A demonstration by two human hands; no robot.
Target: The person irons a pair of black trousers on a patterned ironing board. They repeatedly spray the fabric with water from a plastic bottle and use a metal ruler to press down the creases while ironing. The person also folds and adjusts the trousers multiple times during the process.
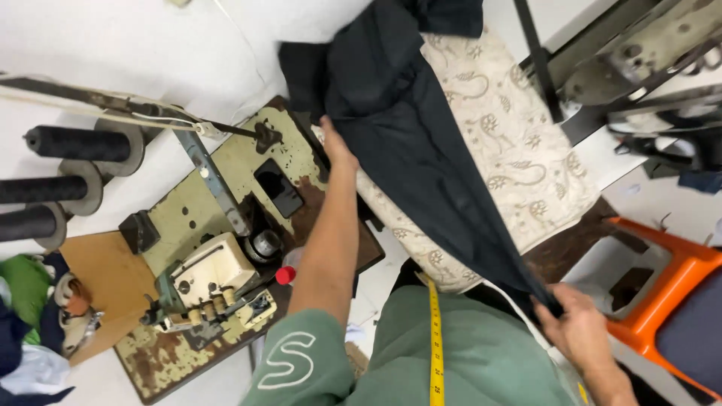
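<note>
Head view: dark cloth [410, 143] stretched over patterned cushion [504, 143], beside overlock machine [210, 282].
Right hand [575, 323] grip is pinched on the hem; left hand [335, 146] is pressed flat, fingers spread. Risk judged: slipped hem, or slack snagged on the machine.

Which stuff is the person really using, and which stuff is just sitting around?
In use: dark fabric, held by left hand and right hand.

Lying about: sewing machine, thread spools, yellow measuring tape, patterned cloth, orange stool, clothes pile.
</note>
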